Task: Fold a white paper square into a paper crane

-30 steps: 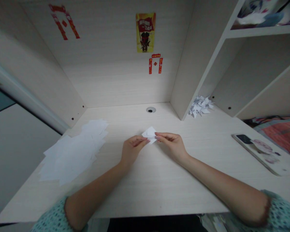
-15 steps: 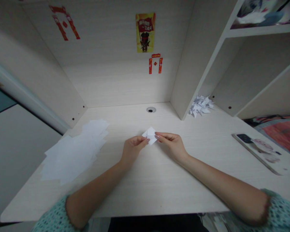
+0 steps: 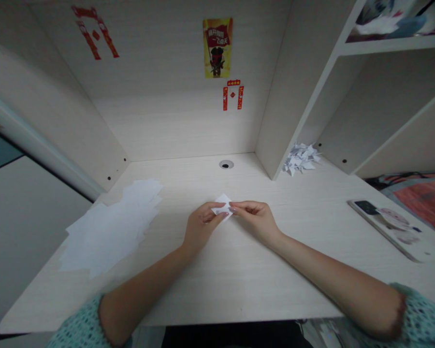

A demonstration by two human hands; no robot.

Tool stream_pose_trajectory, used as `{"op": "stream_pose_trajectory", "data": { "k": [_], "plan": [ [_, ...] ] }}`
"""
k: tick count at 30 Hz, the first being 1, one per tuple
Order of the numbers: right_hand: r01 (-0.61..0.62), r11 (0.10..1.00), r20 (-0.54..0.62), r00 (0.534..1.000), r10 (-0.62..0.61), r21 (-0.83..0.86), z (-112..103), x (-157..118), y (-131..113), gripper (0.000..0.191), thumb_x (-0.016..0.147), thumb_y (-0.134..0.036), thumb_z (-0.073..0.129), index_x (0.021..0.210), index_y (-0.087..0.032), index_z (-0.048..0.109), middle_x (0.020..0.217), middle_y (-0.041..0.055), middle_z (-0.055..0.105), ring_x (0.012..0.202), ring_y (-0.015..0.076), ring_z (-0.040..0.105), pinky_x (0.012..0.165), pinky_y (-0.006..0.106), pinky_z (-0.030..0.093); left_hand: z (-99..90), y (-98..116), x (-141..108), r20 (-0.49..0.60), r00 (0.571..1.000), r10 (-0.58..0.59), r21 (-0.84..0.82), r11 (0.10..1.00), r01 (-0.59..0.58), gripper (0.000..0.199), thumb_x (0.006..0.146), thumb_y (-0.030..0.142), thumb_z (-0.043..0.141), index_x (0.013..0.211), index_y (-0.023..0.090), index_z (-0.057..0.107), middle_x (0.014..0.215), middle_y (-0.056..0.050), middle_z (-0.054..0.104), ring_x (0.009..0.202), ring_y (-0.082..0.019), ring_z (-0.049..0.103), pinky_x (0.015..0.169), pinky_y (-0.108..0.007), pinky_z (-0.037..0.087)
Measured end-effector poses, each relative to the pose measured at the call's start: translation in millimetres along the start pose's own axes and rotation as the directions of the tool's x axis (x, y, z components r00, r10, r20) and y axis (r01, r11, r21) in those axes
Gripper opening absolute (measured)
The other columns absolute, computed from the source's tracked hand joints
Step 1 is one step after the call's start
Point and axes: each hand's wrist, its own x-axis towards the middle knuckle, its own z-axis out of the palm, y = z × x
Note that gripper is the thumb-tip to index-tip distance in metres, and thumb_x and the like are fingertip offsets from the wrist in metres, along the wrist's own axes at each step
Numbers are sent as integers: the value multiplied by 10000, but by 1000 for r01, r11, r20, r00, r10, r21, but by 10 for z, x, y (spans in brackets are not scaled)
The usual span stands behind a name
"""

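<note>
A small piece of folded white paper (image 3: 223,198) is held between my two hands just above the desk, near its middle. My left hand (image 3: 202,222) grips its left side, with the thumb lying across the lower front and the fingers behind and above. The right edge is pinched between thumb and forefinger of my right hand (image 3: 257,217). My fingertips cover part of the paper, so its exact folds cannot be made out. To the left, a spread stack of white paper sheets (image 3: 110,229) lies on the desk.
A heap of small folded paper pieces (image 3: 300,158) sits in the right compartment, beside the upright divider (image 3: 286,96). A phone (image 3: 387,227) lies on the desk (image 3: 203,295) at right, near a red cloth (image 3: 427,193). A round cable hole (image 3: 226,164) is at the back.
My left thumb has moved right across the paper, and its fingers have come up to the upper edge. The paper has shifted slightly left. My right hand keeps its pinch on the right edge.
</note>
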Motion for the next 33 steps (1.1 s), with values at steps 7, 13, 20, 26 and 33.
{"op": "stream_pose_trajectory", "data": {
  "k": [7, 13, 20, 26, 33],
  "plan": [
    [-39, 994, 34, 999, 36, 99, 0, 13, 15, 152, 629, -291, 761, 776, -253, 749, 805, 24, 744, 672, 147, 645, 680, 281, 477, -7, -43, 47, 2, 999, -51, -94, 994, 51, 317, 698, 351, 694, 962, 176, 666, 785, -21, 724, 716, -132, 636, 669, -226, 464],
    [-75, 984, 57, 996, 66, 160, -8, 37, 57, 162, 626, -275, 767, 786, -257, 748, 816, 20, 744, 691, 136, 639, 716, 278, 466, -10, -74, 40, -12, 998, -65, -105, 992, 64, 321, 702, 331, 695, 990, 191, 674, 857, -32, 736, 773, -145, 652, 705, -227, 474],
    [-118, 977, 97, 990, 102, 179, -23, 49, 49, 175, 626, -273, 766, 798, -243, 747, 807, 22, 743, 683, 130, 632, 736, 287, 466, -16, -84, 30, -13, 998, -61, -86, 994, 60, 317, 708, 337, 685, 987, 186, 674, 876, -46, 735, 794, -170, 664, 707, -243, 484],
    [-105, 984, 53, 994, 98, 143, -12, 43, 24, 184, 621, -294, 766, 792, -228, 748, 788, 34, 742, 668, 143, 637, 713, 298, 481, -6, -55, 8, 0, 1000, -20, -57, 998, 20, 309, 721, 351, 667, 974, 173, 660, 829, -47, 732, 762, -175, 661, 674, -250, 480],
    [-30, 998, 64, 998, 26, 55, -30, 44, 48, 206, 629, -331, 754, 798, -213, 746, 809, 52, 740, 691, 180, 654, 691, 319, 502, -20, -18, 27, 4, 999, -42, -32, 999, 42, 319, 692, 390, 685, 922, 172, 645, 685, -8, 696, 620, -138, 626, 556, -216, 434]
  ]
}}
